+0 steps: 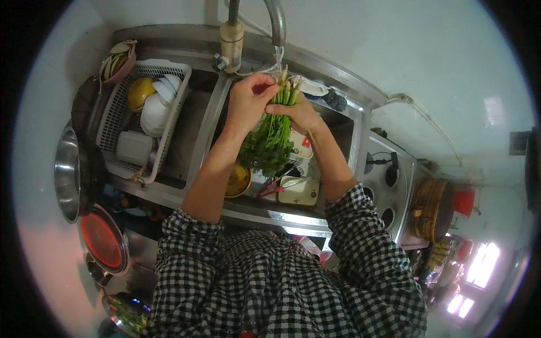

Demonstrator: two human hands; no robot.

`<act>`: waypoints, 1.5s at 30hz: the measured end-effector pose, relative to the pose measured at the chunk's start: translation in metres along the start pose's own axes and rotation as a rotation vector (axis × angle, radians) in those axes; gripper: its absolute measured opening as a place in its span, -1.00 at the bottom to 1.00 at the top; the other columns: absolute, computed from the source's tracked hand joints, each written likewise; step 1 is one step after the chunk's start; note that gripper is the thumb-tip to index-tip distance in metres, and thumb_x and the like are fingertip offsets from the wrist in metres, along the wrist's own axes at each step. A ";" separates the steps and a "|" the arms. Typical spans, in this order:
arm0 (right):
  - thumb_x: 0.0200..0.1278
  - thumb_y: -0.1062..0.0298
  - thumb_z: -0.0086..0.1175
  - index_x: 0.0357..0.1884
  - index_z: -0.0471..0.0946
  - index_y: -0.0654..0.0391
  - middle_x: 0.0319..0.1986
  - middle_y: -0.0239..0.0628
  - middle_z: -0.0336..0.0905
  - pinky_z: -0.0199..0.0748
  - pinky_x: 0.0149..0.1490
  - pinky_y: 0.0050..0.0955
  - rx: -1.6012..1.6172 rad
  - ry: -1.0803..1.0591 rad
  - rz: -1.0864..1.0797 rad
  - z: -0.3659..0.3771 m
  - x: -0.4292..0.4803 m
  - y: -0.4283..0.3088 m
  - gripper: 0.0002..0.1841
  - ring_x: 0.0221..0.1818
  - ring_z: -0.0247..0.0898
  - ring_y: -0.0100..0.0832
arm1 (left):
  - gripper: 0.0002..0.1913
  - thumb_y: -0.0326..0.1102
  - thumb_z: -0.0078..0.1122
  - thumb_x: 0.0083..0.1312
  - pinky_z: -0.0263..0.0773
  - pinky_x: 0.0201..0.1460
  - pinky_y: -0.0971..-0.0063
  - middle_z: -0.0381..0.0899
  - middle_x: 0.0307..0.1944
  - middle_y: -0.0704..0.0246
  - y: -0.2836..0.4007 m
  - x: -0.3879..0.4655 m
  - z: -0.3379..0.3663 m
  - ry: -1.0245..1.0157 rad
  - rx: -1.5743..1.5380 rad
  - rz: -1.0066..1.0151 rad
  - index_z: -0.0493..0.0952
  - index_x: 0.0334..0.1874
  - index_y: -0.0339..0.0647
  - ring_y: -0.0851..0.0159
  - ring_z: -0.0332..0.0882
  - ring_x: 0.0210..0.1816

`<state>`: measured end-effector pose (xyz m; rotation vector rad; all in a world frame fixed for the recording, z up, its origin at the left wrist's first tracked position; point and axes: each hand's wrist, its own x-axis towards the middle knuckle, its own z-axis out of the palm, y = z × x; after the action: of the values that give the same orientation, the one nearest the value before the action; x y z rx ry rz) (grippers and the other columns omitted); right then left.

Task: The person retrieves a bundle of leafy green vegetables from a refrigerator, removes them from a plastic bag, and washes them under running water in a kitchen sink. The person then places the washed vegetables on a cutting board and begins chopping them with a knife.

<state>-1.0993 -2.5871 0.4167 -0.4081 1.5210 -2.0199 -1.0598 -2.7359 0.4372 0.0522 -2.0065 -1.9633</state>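
Observation:
A bunch of leafy green stems (270,143), perhaps coriander or celery, hangs leaves-down over the sink. My right hand (302,112) grips it around the stems, pale root ends up. At the left side of those ends is my left hand (250,101), thumb and forefinger brought together; whether a stem is pinched between them is hidden. Water runs from the metal faucet spout (277,25) just above the root ends. Below the leaves in the sink basin are a yellow bowl (238,181), a cream-coloured dish (300,192) and a red-handled metal utensil (270,188).
A white plastic dish basket (175,101) with bowls stands over the left basin. Behind the sink lie a pale cloth (315,87) and a dark scouring pad (335,100). A steel basin (67,175) leans at far left. To the right are a metal counter (401,169) and a wooden steamer (427,211).

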 end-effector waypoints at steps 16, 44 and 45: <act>0.13 0.46 0.26 -0.07 0.53 0.23 -0.20 -0.25 0.59 0.47 0.04 -0.38 0.117 -0.375 0.144 -0.003 0.016 -0.022 -0.70 -0.12 0.54 -0.34 | -0.64 -0.23 -0.04 0.47 0.34 -0.71 0.73 0.59 -0.18 0.45 0.016 0.032 -0.018 -0.565 -0.289 -0.241 0.42 0.25 -0.18 0.62 0.45 -0.62; 0.23 0.32 0.22 0.13 0.44 0.19 -0.16 -0.17 0.60 0.57 0.03 -0.31 0.128 -0.455 0.211 0.001 0.009 -0.031 -0.56 -0.08 0.57 -0.25 | -0.72 -0.19 0.17 0.35 0.27 -0.56 0.66 0.49 -0.35 0.50 0.013 0.018 -0.016 -0.372 -0.181 -0.136 0.48 -0.04 -0.22 0.59 0.39 -0.52; 0.23 0.35 0.21 0.11 0.44 0.19 -0.16 -0.17 0.60 0.58 0.01 -0.31 -0.173 -0.393 0.039 0.000 0.012 -0.033 -0.59 -0.09 0.57 -0.26 | -0.70 -0.18 0.17 0.36 0.30 -0.48 0.65 0.49 -0.34 0.49 0.007 0.019 -0.015 -0.338 -0.223 -0.143 0.48 -0.02 -0.23 0.58 0.40 -0.47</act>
<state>-1.1175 -2.5877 0.4468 -0.7874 1.4418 -1.6613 -1.0718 -2.7552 0.4482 -0.2078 -2.0098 -2.4129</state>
